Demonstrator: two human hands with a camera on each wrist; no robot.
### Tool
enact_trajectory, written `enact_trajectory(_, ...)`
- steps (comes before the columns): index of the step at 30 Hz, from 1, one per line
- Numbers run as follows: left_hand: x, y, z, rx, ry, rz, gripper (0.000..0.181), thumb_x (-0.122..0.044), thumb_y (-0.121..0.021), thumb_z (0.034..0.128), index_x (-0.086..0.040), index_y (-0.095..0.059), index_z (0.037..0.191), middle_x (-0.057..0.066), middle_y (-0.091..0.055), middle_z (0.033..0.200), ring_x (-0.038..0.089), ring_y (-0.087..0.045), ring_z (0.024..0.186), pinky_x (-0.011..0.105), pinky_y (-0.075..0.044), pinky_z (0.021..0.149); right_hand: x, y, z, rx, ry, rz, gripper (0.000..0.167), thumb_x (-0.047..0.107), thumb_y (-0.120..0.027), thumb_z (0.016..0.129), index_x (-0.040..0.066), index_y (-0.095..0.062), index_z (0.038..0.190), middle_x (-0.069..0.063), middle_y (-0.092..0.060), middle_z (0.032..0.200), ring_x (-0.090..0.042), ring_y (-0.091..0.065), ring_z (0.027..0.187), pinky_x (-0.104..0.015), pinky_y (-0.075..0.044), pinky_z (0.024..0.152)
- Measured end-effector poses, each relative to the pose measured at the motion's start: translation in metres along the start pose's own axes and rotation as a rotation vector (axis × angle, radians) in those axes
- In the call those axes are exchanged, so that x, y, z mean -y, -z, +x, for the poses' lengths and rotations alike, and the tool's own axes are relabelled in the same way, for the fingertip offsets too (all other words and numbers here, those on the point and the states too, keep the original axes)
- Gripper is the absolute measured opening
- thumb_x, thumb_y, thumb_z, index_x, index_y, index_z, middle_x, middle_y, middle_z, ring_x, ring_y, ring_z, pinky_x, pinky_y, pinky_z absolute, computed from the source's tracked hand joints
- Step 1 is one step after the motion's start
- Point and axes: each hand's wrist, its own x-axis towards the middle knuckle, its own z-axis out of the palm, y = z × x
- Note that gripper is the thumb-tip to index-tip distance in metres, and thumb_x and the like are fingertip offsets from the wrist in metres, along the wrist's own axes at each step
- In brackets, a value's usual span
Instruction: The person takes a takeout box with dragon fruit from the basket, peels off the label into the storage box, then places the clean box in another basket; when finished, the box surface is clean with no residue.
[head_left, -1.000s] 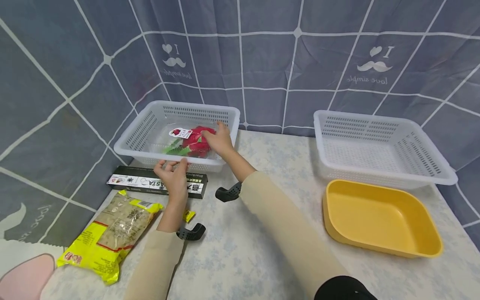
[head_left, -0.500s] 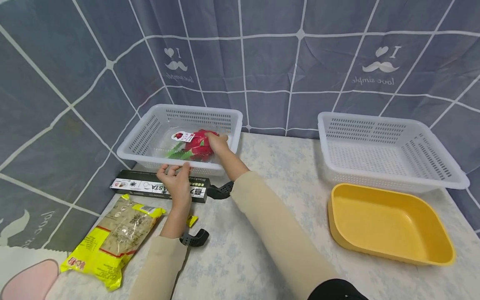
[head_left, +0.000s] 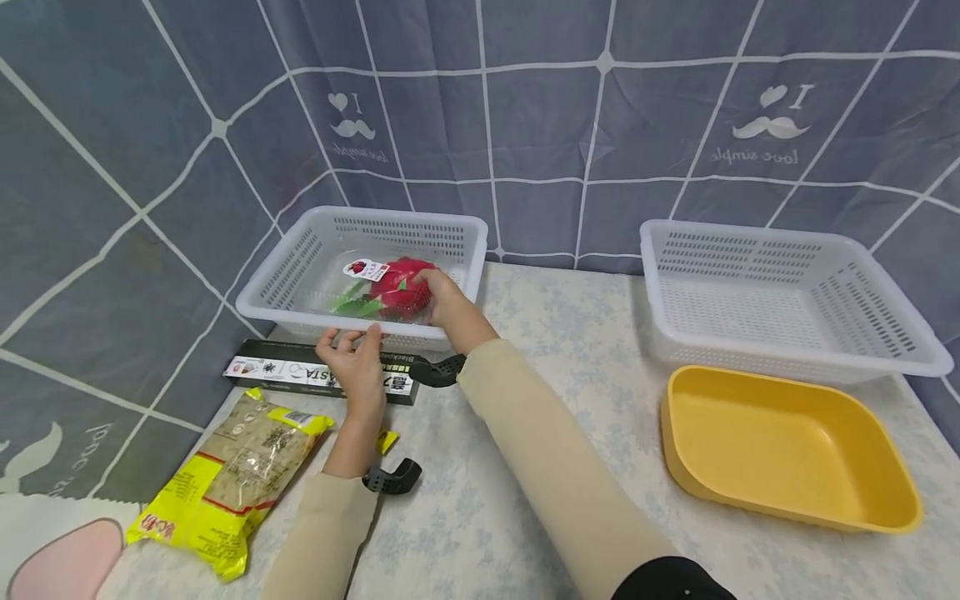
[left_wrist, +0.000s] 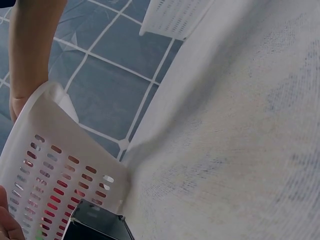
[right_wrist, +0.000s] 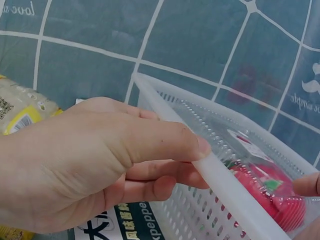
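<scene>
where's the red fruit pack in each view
Head: red fruit pack left of centre, inside the left-hand white basket.
Left wrist: lower left, only glimpses of red through the basket's holes.
Right wrist: lower right, inside the basket.
Shared landmark: that same white basket.

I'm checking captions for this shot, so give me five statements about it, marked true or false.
1. The left hand grips the near rim of the left white basket. True.
2. The yellow tub stands in front of the right white basket. True.
3. The right hand is inside the yellow tub. False: it touches the fruit pack in the left white basket.
4. The black box lies on top of the yellow bag. False: it lies on the table beyond the bag.
5. The fruit pack bears a white label. True.
</scene>
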Motion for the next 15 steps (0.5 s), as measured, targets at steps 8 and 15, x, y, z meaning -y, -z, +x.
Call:
enact_trajectory(8,-0.0001,-0.0008,-0.0007,-0.010,-0.003,-0.003,0.051,0.008,-0.065,0.0868,-0.006,-0.027,0.118,0.007,-0.051,0.085,0.015,-0.062,0.064,0.022,-0.051,0.064,-0.0006,0.0007,-0.0021,-0.054,0.021,0.024,0.048,-0.002,-0.056,0.082,0.004,-0.047,0.128,-0.016,-0.038,0.150,-0.034,-0.036,0.135,-0.049,-0.038,0.105)
enact_trajectory(15,-0.0006,0.0002,-0.0001,-0.010,0.011,-0.003,0.052,0.008,-0.065,0.0863,-0.005,-0.026,0.118,0.007,-0.050,0.085,0.014,-0.062,0.065,0.021,-0.051,0.064,-0.0012,0.0019,-0.0033,-0.062,0.034,0.008,0.064,0.006,-0.066,0.078,0.001,-0.042,0.138,-0.022,-0.029,0.152,-0.038,-0.030,0.137,-0.055,-0.030,0.109)
